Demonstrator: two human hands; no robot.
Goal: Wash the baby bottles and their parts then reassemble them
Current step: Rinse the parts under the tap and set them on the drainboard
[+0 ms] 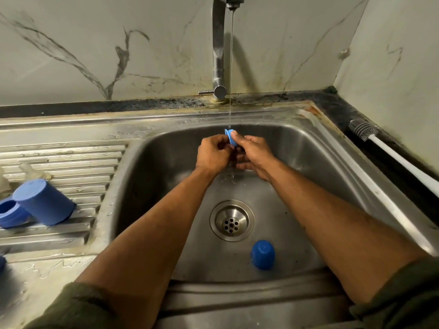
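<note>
Both hands, left hand (pixel 213 151) and right hand (pixel 253 153), pinch the blue ring (pixel 230 137) w/ curled fingers under the tap stream (pixel 230 67), at 12 o'clock of the drain (pixel 232 220); we judge it light, stiff, wet-slick (grip by rim).

left hand (pixel 213 151): fingers curled | right hand (pixel 253 153): fingers curled, pinching

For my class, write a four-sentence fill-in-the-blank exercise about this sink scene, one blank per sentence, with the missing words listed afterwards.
1. Both hands hold a small blue part under the running ____.
2. A blue cap lies in the sink basin near the ____.
3. The white-handled bottle brush lies on the counter to the ____ of the basin.
4. The large blue cup rests on the ridged ____ beside the basin.

Missing words: water; drain; right; drainboard
</note>
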